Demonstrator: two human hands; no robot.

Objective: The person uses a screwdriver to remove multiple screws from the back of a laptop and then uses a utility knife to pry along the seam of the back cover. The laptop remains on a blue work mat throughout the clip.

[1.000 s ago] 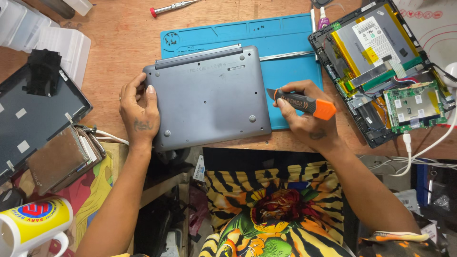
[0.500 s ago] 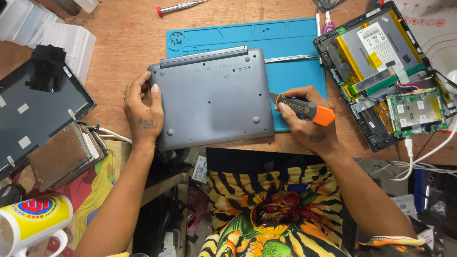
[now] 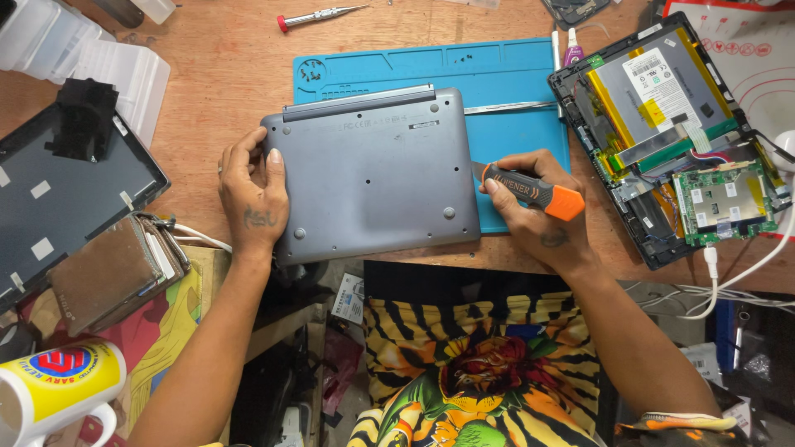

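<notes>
1. A closed grey laptop [image 3: 373,170] lies bottom side up on the wooden workbench [image 3: 224,74], its far and right parts over a blue rectangular work mat [image 3: 513,74].
2. The left hand [image 3: 252,203] lies flat on the laptop's left edge, fingers spread and loosely curled over the rim, pressing the case down without gripping anything.
3. The right hand [image 3: 538,211] is closed around a screwdriver with a dark grey handle and orange end cap [image 3: 534,192]; the tip points left at the laptop's right edge, where I cannot tell whether it touches.
4. Right of the mat sits an opened black tablet [image 3: 671,132], back cover off, with a silver battery and a green circuit board showing.
5. A white cable [image 3: 729,281] runs from the tablet's near edge off to the right.
6. On the far side of the bench lies a thin screwdriver with a red cap [image 3: 319,16].
7. A long metal strip [image 3: 505,107] lies on the mat just beyond the right hand.
8. To the left rests a dark flat screen panel [image 3: 58,199], and a worn brown wallet [image 3: 112,273] lies at its near corner.
9. At the near left corner stands a white and yellow mug [image 3: 58,385].
</notes>
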